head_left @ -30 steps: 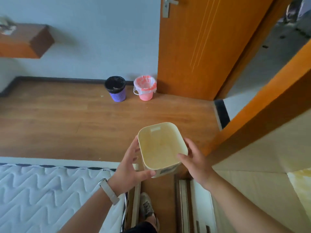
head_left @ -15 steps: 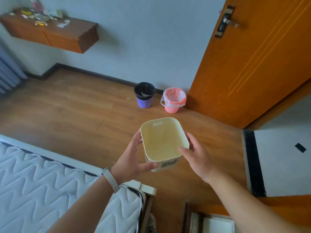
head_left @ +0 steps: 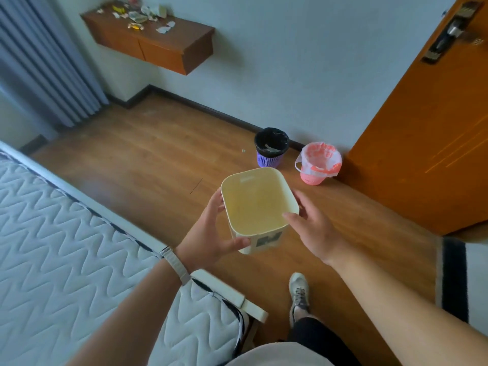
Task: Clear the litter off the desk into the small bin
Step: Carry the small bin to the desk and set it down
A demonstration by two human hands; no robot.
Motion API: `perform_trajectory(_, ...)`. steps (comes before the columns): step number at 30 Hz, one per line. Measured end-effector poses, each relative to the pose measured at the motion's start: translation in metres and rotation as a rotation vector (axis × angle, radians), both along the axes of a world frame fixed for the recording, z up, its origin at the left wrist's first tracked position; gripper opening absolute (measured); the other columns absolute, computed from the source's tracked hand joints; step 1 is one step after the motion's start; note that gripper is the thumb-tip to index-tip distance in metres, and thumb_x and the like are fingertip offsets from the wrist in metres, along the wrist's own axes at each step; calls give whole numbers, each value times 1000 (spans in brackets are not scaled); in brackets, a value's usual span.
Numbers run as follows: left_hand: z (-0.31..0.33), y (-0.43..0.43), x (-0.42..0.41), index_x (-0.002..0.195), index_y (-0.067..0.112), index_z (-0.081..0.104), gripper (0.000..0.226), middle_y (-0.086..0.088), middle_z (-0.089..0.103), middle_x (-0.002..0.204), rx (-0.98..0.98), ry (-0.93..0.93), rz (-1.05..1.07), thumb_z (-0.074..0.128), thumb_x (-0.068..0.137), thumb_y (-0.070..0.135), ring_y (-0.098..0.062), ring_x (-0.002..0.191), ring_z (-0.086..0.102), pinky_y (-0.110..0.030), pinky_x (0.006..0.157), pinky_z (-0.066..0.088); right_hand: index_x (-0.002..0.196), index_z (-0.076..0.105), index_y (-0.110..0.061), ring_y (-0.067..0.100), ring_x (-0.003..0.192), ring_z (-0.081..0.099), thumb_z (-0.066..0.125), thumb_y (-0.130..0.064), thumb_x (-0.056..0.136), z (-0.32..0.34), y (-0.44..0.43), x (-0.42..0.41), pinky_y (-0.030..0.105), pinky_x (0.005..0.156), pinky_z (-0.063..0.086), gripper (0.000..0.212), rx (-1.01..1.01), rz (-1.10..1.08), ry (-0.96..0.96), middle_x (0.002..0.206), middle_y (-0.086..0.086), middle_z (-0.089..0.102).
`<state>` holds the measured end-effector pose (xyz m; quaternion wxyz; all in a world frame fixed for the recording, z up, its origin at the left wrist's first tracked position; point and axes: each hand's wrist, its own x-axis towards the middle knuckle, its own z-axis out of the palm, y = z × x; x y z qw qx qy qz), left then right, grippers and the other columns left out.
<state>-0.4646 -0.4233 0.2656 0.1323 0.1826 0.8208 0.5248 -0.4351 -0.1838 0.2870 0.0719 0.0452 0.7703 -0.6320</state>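
I hold a small cream bin (head_left: 254,207) in front of me, open top up and nothing inside. My left hand (head_left: 211,233) grips its left side and near corner. My right hand (head_left: 311,228) grips its right side, thumb on the rim. A wall-mounted wooden desk (head_left: 169,46) hangs far off at the upper left, with several scraps of paper litter (head_left: 140,18) scattered on its top.
A purple basket with a black liner (head_left: 270,149) and a pink basket with a white bag (head_left: 318,163) stand on the wooden floor by the wall. An orange door (head_left: 427,122) is at the right, a white mattress (head_left: 66,247) at the left, grey curtains (head_left: 39,62) beyond.
The view has swung left, bringing the littered desk and the curtains into sight. Both hands kept hold of the cream bin, which stayed in the middle of the view.
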Motion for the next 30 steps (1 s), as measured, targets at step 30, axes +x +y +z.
perform_trajectory(30, 28, 178, -261, 148, 42, 16, 115, 15, 39, 148, -50, -102, 441, 86, 58, 56, -9, 135, 38, -54, 109, 34, 109, 56, -42, 4, 99, 64, 54, -8, 96, 6, 176, -350, 26, 86, 53, 37, -63, 360, -3, 102, -22, 68)
